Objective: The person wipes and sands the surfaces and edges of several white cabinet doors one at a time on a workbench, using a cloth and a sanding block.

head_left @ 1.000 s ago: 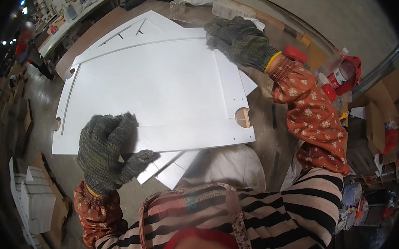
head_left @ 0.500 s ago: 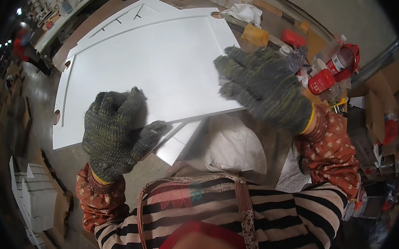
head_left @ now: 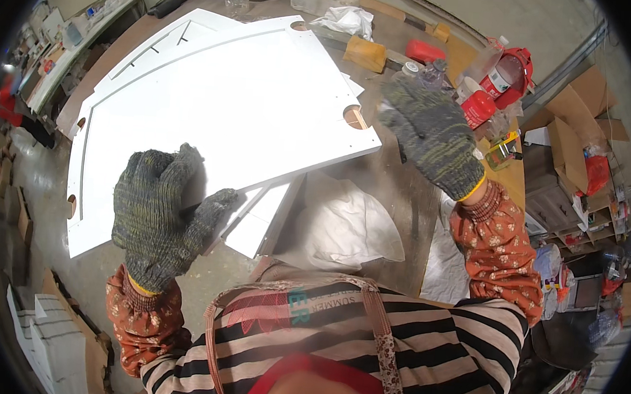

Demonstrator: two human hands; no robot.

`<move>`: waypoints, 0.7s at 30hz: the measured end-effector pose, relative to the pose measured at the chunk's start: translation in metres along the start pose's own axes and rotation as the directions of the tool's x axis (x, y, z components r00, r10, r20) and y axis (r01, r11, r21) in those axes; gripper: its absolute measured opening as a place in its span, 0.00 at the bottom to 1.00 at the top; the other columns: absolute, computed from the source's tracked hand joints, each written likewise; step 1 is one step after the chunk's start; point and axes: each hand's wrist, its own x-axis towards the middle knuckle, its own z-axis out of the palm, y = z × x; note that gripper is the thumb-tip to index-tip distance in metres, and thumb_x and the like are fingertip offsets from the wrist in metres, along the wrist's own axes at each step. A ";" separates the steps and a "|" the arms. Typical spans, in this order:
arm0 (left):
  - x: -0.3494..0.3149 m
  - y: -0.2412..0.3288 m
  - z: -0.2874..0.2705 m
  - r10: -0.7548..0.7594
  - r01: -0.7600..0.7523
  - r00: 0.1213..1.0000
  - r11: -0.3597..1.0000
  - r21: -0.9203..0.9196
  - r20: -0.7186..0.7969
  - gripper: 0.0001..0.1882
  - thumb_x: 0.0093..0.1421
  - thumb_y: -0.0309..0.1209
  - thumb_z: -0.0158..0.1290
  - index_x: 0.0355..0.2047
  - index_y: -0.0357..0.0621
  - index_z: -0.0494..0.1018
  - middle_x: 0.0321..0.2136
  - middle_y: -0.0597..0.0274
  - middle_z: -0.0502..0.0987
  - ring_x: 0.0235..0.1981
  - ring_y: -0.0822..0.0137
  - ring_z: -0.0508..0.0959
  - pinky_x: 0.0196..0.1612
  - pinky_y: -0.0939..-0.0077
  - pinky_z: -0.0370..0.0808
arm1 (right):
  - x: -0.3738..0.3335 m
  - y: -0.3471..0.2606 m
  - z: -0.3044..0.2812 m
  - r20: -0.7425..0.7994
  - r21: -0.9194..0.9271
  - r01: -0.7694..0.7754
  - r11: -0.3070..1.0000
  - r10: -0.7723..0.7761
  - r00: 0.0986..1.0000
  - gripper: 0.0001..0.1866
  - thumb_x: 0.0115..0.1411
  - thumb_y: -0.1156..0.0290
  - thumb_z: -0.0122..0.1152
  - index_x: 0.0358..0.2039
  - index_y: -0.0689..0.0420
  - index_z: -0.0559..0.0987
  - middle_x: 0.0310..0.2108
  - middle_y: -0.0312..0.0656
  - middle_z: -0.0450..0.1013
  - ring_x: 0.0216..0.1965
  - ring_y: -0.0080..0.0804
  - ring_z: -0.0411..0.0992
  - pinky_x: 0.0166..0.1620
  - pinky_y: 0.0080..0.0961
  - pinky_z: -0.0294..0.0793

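Observation:
A white flat panel [head_left: 212,109] with a grooved border and round notches at its edges lies in front of me. Across its near left edge rests my left hand [head_left: 157,211] in a dark green knitted glove, thumb spread from the fingers. It lies over the panel without visibly wrapping round it. My right hand [head_left: 433,136], gloved the same way, hovers just off the panel's right edge. Its fingers point left and bend slightly; their undersides are hidden, and nothing shows in them. Smaller white pieces [head_left: 255,229] stick out below the panel's near edge.
A white cloth [head_left: 353,232] hangs at the near side. Beyond my right hand sit a red bottle [head_left: 477,108], a yellow block [head_left: 364,53] and a red object [head_left: 424,51]. Cardboard boxes [head_left: 578,153] stand far right. White boards [head_left: 53,332] lie low at left. A person [head_left: 18,107] stands far left.
My right hand has moved off the panel to the right, uncovering its right corner and a round notch. The left hand stays on the panel. The whole view has shifted a little.

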 end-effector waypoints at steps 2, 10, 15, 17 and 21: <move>0.003 0.001 0.003 0.006 -0.006 1.000 1.000 0.006 -0.006 0.29 0.44 0.40 0.67 0.44 0.37 0.73 0.30 0.53 0.72 0.29 0.58 0.73 0.31 0.64 0.72 | -0.008 0.004 -0.002 0.064 -0.060 -0.079 0.995 0.082 0.995 0.10 0.61 0.67 0.53 0.42 0.55 0.76 0.47 0.46 0.72 0.50 0.43 0.71 0.54 0.39 0.69; 0.003 -0.002 0.008 0.026 -0.026 1.000 0.999 0.019 0.017 0.27 0.45 0.37 0.66 0.45 0.39 0.73 0.31 0.51 0.72 0.30 0.57 0.74 0.31 0.63 0.72 | 0.047 -0.103 0.043 -0.295 -0.047 0.167 0.985 -0.174 0.940 0.18 0.62 0.62 0.49 0.45 0.62 0.74 0.40 0.47 0.73 0.41 0.40 0.73 0.42 0.40 0.76; 0.003 -0.001 0.005 -0.011 0.011 0.999 1.000 -0.009 0.039 0.27 0.45 0.36 0.66 0.47 0.46 0.73 0.35 0.51 0.73 0.30 0.56 0.74 0.30 0.65 0.73 | -0.010 -0.017 0.030 -0.231 -0.015 -0.020 1.000 0.016 0.973 0.14 0.60 0.72 0.54 0.46 0.62 0.75 0.49 0.46 0.72 0.50 0.36 0.71 0.49 0.28 0.73; 0.009 -0.008 0.011 0.161 -0.158 0.984 0.986 0.046 -0.070 0.27 0.43 0.45 0.67 0.40 0.43 0.75 0.29 0.57 0.73 0.24 0.60 0.72 0.25 0.66 0.70 | -0.044 0.000 0.036 -0.332 0.237 -0.194 0.952 0.267 0.905 0.16 0.63 0.74 0.53 0.51 0.61 0.73 0.52 0.46 0.70 0.51 0.37 0.71 0.54 0.31 0.69; 0.027 -0.039 0.019 0.464 -0.457 0.869 0.886 0.084 -0.170 0.28 0.43 0.48 0.68 0.37 0.42 0.74 0.18 0.63 0.72 0.19 0.68 0.70 0.20 0.71 0.68 | -0.025 -0.006 0.029 -0.392 0.510 -0.150 0.847 0.385 0.836 0.16 0.62 0.76 0.54 0.50 0.61 0.75 0.54 0.45 0.69 0.51 0.37 0.72 0.55 0.34 0.69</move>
